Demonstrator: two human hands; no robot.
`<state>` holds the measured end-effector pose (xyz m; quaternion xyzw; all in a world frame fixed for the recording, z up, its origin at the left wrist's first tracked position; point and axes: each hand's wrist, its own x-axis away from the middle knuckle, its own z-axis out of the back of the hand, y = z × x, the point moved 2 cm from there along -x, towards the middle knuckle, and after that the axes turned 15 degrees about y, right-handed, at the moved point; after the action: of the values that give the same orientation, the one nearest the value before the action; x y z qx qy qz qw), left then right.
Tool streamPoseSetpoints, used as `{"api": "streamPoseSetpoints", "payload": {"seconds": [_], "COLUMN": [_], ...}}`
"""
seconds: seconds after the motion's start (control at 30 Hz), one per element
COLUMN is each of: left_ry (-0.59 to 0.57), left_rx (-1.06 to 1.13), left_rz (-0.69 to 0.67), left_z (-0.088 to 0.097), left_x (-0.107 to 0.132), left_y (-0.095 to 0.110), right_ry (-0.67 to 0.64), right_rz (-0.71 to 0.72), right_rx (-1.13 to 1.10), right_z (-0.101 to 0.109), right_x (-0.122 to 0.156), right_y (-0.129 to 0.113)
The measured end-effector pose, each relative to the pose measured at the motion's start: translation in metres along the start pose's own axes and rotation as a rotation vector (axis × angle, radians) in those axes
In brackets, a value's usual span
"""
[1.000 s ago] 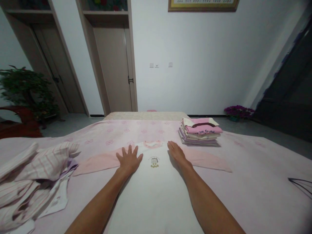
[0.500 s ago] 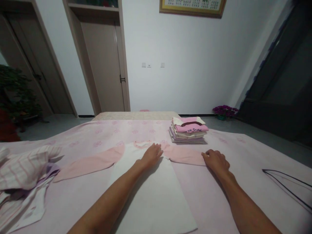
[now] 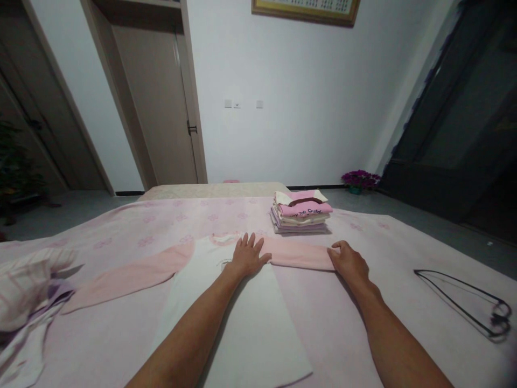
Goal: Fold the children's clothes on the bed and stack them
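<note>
Left hand [image 3: 247, 256], as I see it on the head feed: bare, palm down, fingers splayed, laid flat near the shoulder seam, gripping nothing. Right hand [image 3: 351, 262]: bare, curled, thumb and forefinger pinching the cuff end of the right-side sleeve [image 3: 301, 253].

Item, one long-sleeved shirt [image 3: 258, 323]: soft knit-looking fabric, white body flaring toward the hem, lying front up in the middle of the cloth-draped counter [image 3: 331, 318]. Neckline [image 3: 224, 238] round, pink-edged; chest motif mostly hidden by the left wrist. Right-side sleeve pink, smooth, straight between the two hands. Left-side sleeve [image 3: 133, 277] pink, tapering, lightly rippled; its end lies just beside the heap, and I cannot tell whether they touch.

Item, one folded stack [image 3: 301, 213], behind the right-side sleeve: squared layers in pink, cream and lavender, dark lettering and a brown band on top.

Item, one loose heap [image 3: 24, 291], at left: crumpled striped cloth with lavender and white pieces.

Item, one black wire loop [image 3: 501, 319], at right: thin, long, narrow, tangled at one end.
</note>
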<state>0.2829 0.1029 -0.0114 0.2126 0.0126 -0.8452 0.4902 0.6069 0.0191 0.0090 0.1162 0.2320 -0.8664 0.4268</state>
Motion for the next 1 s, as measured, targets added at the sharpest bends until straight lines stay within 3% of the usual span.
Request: {"api": "streamPoseSetpoints", "payload": {"seconds": [0.17,0.27,0.37,0.43,0.5,0.57,0.67,0.83,0.9,1.0], "left_ry": [-0.013,-0.006,0.009,0.021,0.030,0.038,0.037,0.044,0.115,0.269], "left_rx": [0.007,0.010,0.016,0.019,0.022,0.028,0.038,0.174,0.236,0.259], "left_rz": [-0.012,-0.011,-0.013,-0.020,-0.027,-0.026,-0.035,-0.100,-0.037,0.164], "left_z": [0.003,0.003,0.003,0.003,0.004,0.005,0.006,0.015,0.024,0.048], "left_x": [0.002,0.003,0.004,0.004,0.004,0.005,0.006,0.016,0.022,0.034], "left_y": [0.001,0.002,0.003,0.003,0.003,0.003,0.003,-0.007,-0.025,-0.074], "right_ry": [-0.013,0.118,0.223,0.158,-0.010,-0.155,-0.234,-0.167,-0.142,-0.127], "right_rz": [0.075,0.169,0.341,0.509,0.685,0.767,0.697,0.512,0.503,0.507], "right_rx": [0.092,0.163,0.154,0.076,-0.008,-0.059,-0.017,0.119,0.149,0.165], "right_z": [0.005,0.012,0.015,0.009,-0.003,-0.014,-0.025,-0.031,-0.032,-0.034], "right_x": [0.008,0.013,0.027,0.043,0.060,0.073,0.070,0.045,0.041,0.042], "right_y": [-0.002,-0.014,-0.044,-0.071,-0.094,-0.106,-0.098,-0.062,-0.056,-0.056]}}
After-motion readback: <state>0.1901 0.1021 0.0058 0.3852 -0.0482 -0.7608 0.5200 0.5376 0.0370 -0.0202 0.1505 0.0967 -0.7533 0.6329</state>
